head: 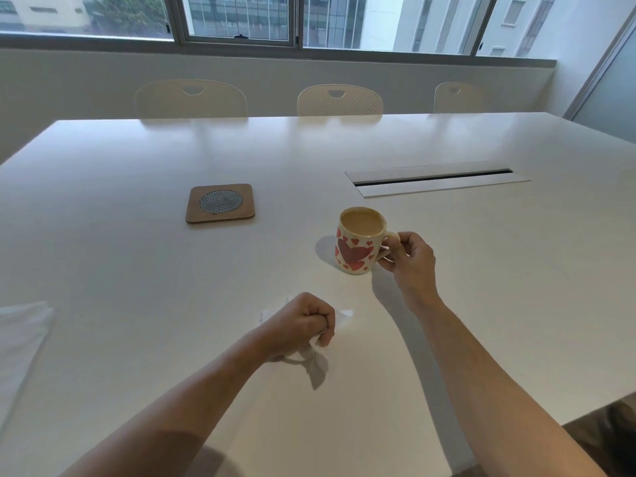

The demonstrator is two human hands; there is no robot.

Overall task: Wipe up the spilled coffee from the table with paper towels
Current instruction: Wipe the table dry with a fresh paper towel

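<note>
A flat towel lies at the bench's left edge; a coaster sits farther back. The left hand, fisted knuckles-up, clenches a crumpled tissue on the bench. The right hand, forearm stretched forward, pinches the handle of the coffee-filled mug.

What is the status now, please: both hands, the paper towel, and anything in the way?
Left hand fisted on paper towel, on table. Right hand holds mug handle; mug upright, full. No spill visible.
</note>
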